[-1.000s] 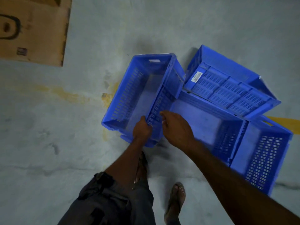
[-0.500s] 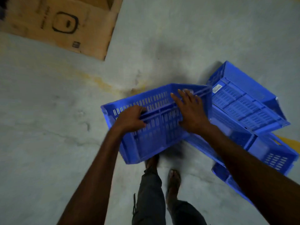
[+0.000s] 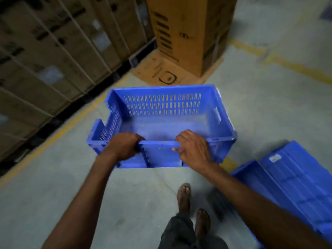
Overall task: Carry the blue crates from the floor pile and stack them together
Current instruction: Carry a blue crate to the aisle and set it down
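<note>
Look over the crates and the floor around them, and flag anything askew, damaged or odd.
The remaining crates at lower right lie tipped over in a loose heap, not stacked. The carried crate, gripped by the left hand and right hand, is empty and upright; blur hides any damage. Nothing looks spilled.

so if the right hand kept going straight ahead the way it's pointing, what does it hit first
The right hand is closed on the near rim of the blue crate, pointing forward. Straight on it would likely meet the crate's slotted far wall first; beyond stands the tall cardboard box, though depth is unclear.
</note>
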Tool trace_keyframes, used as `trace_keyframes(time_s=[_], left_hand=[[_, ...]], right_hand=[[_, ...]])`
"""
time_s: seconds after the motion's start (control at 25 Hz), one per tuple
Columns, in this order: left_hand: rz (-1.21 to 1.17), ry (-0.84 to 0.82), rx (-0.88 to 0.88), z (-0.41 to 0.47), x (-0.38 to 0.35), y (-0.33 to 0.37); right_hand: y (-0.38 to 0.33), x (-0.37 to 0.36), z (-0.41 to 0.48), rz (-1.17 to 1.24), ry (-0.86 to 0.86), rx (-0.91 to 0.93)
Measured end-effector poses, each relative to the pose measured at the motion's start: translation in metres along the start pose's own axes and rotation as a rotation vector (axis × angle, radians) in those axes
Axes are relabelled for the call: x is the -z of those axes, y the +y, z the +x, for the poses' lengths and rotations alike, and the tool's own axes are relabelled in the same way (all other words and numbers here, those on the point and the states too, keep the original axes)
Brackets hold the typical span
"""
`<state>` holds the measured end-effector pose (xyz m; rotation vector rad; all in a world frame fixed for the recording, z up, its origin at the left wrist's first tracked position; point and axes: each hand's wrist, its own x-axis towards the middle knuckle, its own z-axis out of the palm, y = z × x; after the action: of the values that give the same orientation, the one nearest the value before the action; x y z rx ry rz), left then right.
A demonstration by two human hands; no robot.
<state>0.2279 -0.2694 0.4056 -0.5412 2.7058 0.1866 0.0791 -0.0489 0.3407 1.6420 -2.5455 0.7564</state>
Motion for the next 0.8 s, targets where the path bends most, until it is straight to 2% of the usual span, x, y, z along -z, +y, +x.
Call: trace_keyframes(time_s=[0.08, 0.2, 0.32, 0.44, 0.52, 0.64, 0.8], left_hand=[[0.071, 0.205, 0.096, -0.057, -0.009, -0.008], [0.085, 0.384, 0.251, -0.125, -0.016, -0.027], [0.047, 0.492, 0.322, -0.176, -0.035, -0.049], [0.057, 0.55, 0.388, -0.209, -0.05, -0.098], [0.069, 0.532, 0.455, -0.227, -0.047, -0.146], [0.065, 0.401, 0.559, -0.244, -0.035, -0.229], [-0.089, 0.253, 0.564, -0.255, -0.052, -0.321]], right_hand=[[-0.042, 0.012, 0.013, -0.073, 0.03, 0.141], [-0.081, 0.026, 0.038, -0.096, 0.0, 0.27], [-0.116, 0.021, 0.07, -0.254, -0.245, 0.428], [-0.167, -0.013, 0.097, -0.299, -0.448, 0.473], [-0.215, -0.044, 0.115, -0.289, -0.471, 0.43], [-0.281, -0.09, 0.16, -0.26, -0.426, 0.415], [-0.349, -0.146, 0.212, -0.249, -0.479, 0.456]])
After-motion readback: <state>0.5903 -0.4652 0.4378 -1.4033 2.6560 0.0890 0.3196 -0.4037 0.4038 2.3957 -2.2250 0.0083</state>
